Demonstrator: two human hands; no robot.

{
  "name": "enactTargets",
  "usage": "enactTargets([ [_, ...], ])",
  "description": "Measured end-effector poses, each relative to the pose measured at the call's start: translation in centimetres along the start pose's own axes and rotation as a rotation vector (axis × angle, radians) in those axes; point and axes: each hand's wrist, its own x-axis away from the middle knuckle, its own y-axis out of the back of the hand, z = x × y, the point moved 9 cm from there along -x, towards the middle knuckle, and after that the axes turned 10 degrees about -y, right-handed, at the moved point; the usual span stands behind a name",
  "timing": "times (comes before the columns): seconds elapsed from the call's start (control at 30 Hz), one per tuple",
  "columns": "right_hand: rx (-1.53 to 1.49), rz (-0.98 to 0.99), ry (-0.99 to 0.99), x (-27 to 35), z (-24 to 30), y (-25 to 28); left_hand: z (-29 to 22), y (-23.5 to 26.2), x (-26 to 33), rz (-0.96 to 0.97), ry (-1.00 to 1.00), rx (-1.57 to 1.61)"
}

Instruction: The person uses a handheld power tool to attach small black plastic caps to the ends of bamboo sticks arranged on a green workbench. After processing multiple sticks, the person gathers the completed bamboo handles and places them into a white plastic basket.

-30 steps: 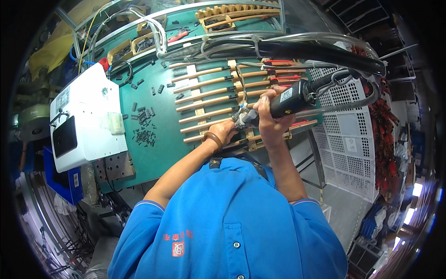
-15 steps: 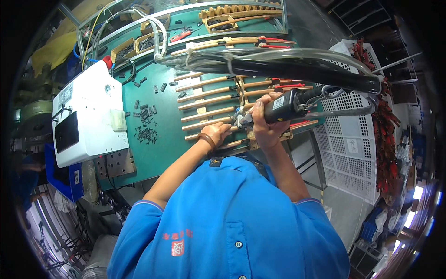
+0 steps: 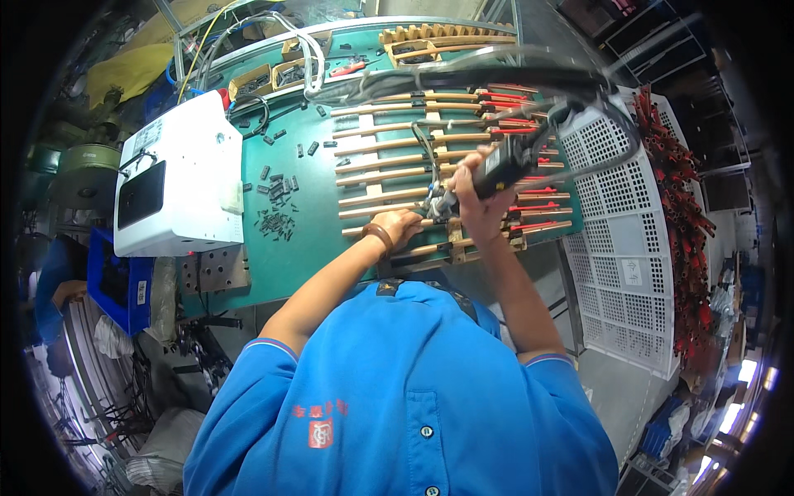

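The right hand (image 3: 473,197) is clamped on a black powered driver (image 3: 496,169) angled tip-down-left toward long pale wooden rods (image 3: 389,198) lying crosswise on the green bench (image 3: 289,248), where the left hand (image 3: 403,227) presses flat, fingers closed, just beside the tip.

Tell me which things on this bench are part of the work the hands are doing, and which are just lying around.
In use:
- power screwdriver, gripped by the right hand
- row of copper bars on the green mat
- left hand, resting on a bar

Lying about:
- white box
- loose black screws
- white crate
- red-tipped rods
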Motion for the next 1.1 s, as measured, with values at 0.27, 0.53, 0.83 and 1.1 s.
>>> enactTargets([
  [0.27,0.133,-0.132,0.053,-3.3,6.8,1.5,-5.9,4.6,0.5,-0.298,-0.152,-0.109],
  [0.53,0.125,-0.126,-0.024,-0.7,7.4,2.3,-6.4,-0.8,2.3,-0.199,0.132,-0.017],
  [0.83,0.091,-0.101,-0.045,1.3,3.5,2.9,-6.1,-0.9,1.9,-0.209,0.186,-0.004],
  [1.1,0.025,-0.09,-0.067,2.4,2.6,3.3,-6.0,-0.9,2.1,-0.24,0.17,-0.058],
])
